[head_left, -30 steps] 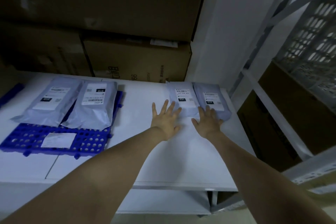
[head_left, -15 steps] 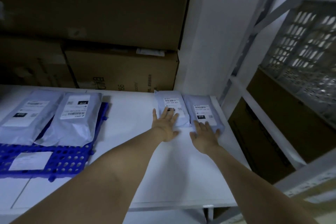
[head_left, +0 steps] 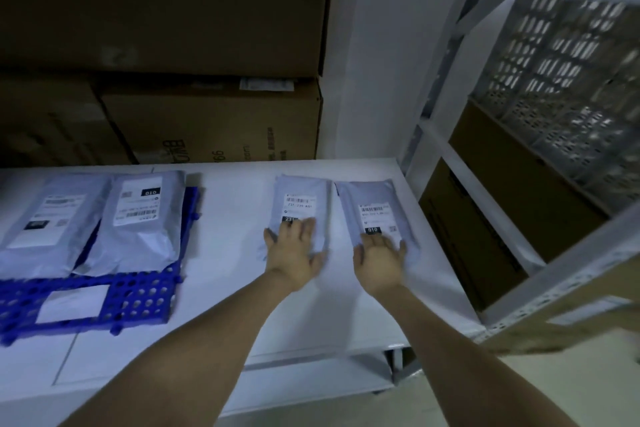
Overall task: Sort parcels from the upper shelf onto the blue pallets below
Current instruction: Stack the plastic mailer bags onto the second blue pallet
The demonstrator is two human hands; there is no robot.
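The left hand's fingers (head_left: 306, 227) lie straight and slightly spread, flat on the near end of a grey poly mailer parcel marked 231 (head_left: 299, 192). The right hand's fingers (head_left: 375, 241) are also extended and pressed flat on the near end of a second grey parcel marked 010 (head_left: 374, 199). Neither the left hand (head_left: 292, 253) nor the right hand (head_left: 379, 260) grips anything. The two parcels lie side by side, just apart, at the right of a white shelf (head_left: 228, 253). To the left, well apart, a blue perforated pallet (head_left: 145, 302) carries two more grey parcels (head_left: 48, 222) (head_left: 142, 218) and a white label (head_left: 72, 302). Brown cardboard boxes (head_left: 207, 121) are stacked behind the parcels, and pale plastic crates (head_left: 561, 80) sit on racking at the right.
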